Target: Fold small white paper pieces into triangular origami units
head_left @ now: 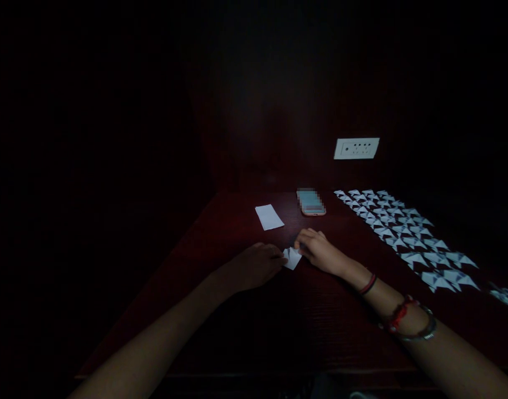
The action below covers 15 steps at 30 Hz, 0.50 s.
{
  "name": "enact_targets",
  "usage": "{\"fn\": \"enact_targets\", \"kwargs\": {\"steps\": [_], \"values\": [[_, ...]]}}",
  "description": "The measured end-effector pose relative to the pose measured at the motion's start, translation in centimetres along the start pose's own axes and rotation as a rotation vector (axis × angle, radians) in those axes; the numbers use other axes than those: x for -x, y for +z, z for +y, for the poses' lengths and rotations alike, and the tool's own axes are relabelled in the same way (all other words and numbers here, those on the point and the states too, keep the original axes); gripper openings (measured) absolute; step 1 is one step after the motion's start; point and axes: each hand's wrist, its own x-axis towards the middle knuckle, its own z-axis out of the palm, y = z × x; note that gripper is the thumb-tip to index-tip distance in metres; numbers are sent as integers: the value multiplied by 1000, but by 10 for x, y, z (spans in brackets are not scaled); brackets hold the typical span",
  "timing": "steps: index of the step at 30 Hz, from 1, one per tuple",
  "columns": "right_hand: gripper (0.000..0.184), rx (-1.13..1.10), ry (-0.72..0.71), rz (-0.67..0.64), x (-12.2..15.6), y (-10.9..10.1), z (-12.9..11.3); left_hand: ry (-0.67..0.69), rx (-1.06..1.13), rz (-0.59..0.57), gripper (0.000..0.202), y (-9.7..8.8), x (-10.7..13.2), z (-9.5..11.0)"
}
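A small folded piece of white paper (293,259) lies low over the dark red table, between my two hands. My left hand (260,266) pinches its left edge, with the fingertips closed on it. On the opposite side, the curled fingers of my right hand (316,249) grip its upper right corner. Creases show on the paper's face. Just beyond my hands rests a stack of white paper sheets (269,217), flat on the table.
A phone (311,202) with a lit, blurred screen lies behind my right hand. Rows of several folded paper figures (404,228) cover the table's right side, with more (506,295) at the far right edge. A socket panel (356,148) is on the back wall.
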Motion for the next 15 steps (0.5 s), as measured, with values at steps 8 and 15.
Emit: {"fn": "enact_targets", "kwargs": {"steps": [8, 15], "values": [[12, -42, -132, -16, 2, -15, 16, 7, -3, -10, 26, 9, 4, -4], [24, -153, -178, -89, 6, -18, 19, -5, 52, -20, 26, 6, 4, -3]]}}
